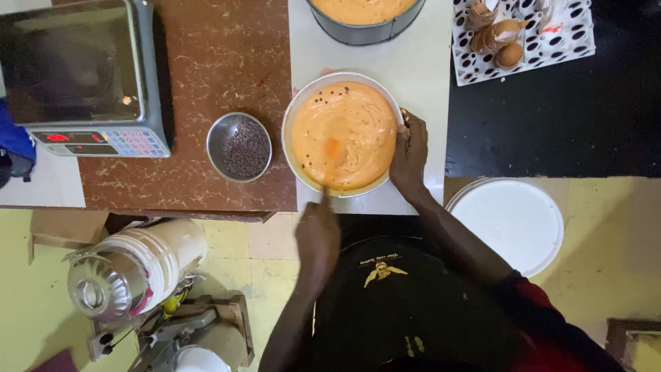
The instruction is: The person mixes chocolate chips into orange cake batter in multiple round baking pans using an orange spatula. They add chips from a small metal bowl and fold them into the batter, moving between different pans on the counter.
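A white bowl point(301, 103) of orange batter point(348, 131) dotted with dark chips sits on the white counter. My left hand point(318, 231) grips the handle of a stirring tool point(329, 162) whose blurred end is sunk in the batter near the bowl's front. My right hand point(409, 155) clasps the bowl's right rim. A small metal bowl of chocolate chips point(241, 147) stands just left of the batter bowl.
A digital scale point(82, 72) sits at the back left on the brown marbled top. A second pan of orange batter point(365, 17) is behind. A tray with eggshells point(516, 34) lies back right. A white bucket lid point(513, 220) and a mixer point(131, 272) stand on the floor.
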